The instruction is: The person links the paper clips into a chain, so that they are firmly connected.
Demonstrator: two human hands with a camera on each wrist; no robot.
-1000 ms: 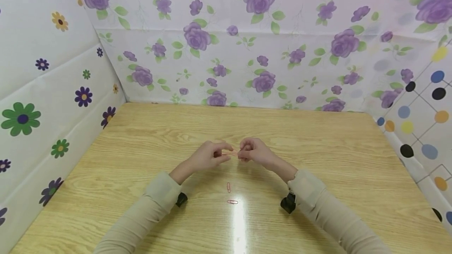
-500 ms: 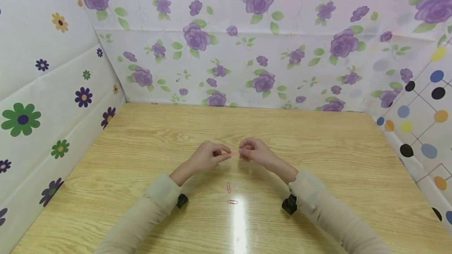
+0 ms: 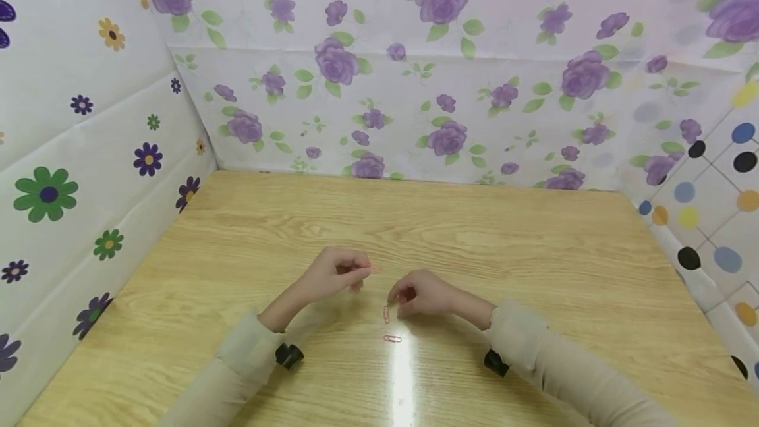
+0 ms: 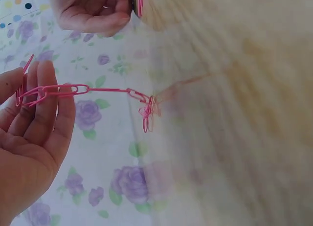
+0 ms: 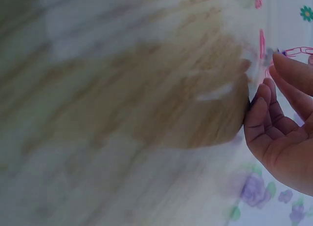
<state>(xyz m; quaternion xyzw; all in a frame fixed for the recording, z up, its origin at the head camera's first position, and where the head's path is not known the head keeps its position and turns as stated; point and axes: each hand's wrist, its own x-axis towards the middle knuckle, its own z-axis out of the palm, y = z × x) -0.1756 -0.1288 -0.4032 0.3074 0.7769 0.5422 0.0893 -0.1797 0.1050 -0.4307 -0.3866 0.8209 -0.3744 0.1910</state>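
My left hand (image 3: 333, 275) pinches one end of a chain of linked pink paper clips (image 4: 108, 90) between thumb and fingers. In the left wrist view the chain runs away from the fingers, and its far end touches the tabletop. My right hand (image 3: 427, 294) is low over the table, thumb and forefinger apart, beside a loose pink paper clip (image 3: 387, 314). The fingertips are very near that clip; whether they touch it I cannot tell. Another loose pink paper clip (image 3: 393, 339) lies crosswise, closer to me.
A light wooden table (image 3: 504, 236) spreads beneath both hands, with a bright glare streak near the front. Flower-printed cloth (image 3: 356, 12) stands along the back, and patterned cloths line the left and right sides.
The hands have moved apart. My left hand shifted left, keeping the chain; my right hand let go of it and came down toward the upper loose clip. The head view shifted slightly.
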